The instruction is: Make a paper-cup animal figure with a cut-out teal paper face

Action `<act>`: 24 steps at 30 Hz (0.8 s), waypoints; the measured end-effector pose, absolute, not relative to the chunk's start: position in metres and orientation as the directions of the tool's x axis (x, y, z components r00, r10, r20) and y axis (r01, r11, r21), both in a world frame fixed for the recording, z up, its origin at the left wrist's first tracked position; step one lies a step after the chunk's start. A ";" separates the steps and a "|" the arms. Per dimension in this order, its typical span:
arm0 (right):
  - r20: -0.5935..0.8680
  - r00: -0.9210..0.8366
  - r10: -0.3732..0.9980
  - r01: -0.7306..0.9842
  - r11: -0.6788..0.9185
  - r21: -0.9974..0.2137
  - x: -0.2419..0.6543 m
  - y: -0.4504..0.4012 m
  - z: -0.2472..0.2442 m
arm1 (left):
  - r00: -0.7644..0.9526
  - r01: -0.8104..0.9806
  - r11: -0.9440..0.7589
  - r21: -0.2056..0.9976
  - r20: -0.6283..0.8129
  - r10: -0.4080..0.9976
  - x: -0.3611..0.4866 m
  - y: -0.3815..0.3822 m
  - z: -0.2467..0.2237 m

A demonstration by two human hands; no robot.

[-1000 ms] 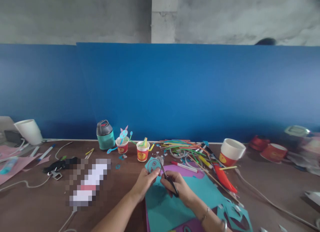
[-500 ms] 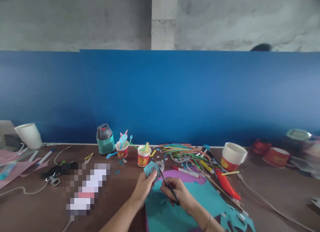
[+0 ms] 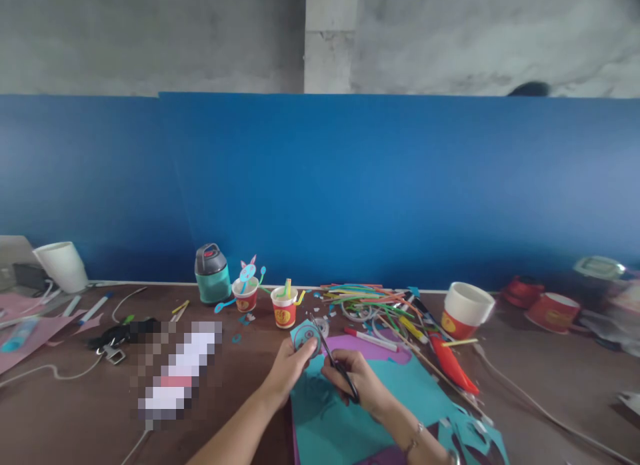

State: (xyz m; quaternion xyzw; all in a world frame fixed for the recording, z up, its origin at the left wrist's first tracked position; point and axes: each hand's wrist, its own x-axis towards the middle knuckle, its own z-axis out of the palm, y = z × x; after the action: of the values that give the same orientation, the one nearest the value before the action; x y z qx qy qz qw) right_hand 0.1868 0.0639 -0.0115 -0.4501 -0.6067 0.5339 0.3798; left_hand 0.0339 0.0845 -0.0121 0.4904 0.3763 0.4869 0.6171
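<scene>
Between thumb and fingers, my left hand (image 3: 290, 366) pinches a small piece of teal paper (image 3: 304, 333) with a round face drawn on it. Black-handled scissors (image 3: 340, 368) are in my right hand (image 3: 359, 378), their blades pointing up and away at the right edge of that piece. Whether the blades are biting into the paper I cannot tell. Below both hands lies a large teal sheet (image 3: 390, 405), with a purple sheet (image 3: 360, 345) partly under it. A roll of clear tape (image 3: 323, 327) sits just behind the scissors.
Behind my hands stand a paper cup with straws (image 3: 285, 309), a cup with a paper cat (image 3: 245, 297) and a teal flask (image 3: 213, 281). Many coloured pipe cleaners or straws (image 3: 370, 298) are heaped to the right. A white-and-red cup (image 3: 465, 311), red knife-like object (image 3: 453, 365) and cable (image 3: 540, 408) lie farther right.
The view has tilted down slightly, so the scene sits a little higher or shifted. Both hands keep their holds; the scissor blades look slightly more apart at the tips.
</scene>
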 end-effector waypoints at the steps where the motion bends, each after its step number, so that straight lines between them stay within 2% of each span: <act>1: -0.016 -0.309 0.951 0.140 0.028 -0.990 0.187 0.064 -0.012 | 0.224 -0.232 0.044 0.972 0.009 0.974 0.034 0.084 -0.011; 5: -0.010 -0.325 0.946 0.129 0.034 -0.991 0.187 0.063 -0.012 | 0.138 -0.271 0.026 0.962 0.012 0.990 0.036 0.082 -0.007; 18: -0.026 -0.308 0.951 0.122 0.012 -0.992 0.184 0.061 -0.008 | 0.216 -0.299 0.021 0.954 0.046 0.975 0.035 0.083 -0.010; 24: -0.028 -0.314 0.949 0.135 0.016 -0.991 0.183 0.061 -0.004 | 0.138 -0.282 0.031 0.959 0.008 0.990 0.035 0.082 -0.007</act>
State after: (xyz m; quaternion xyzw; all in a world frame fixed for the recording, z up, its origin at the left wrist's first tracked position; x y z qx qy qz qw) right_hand 0.1832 0.0606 -0.0043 -0.4481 -0.6047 0.5397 0.3771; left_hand 0.0355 0.0825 -0.0068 0.4538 0.3905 0.5276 0.6027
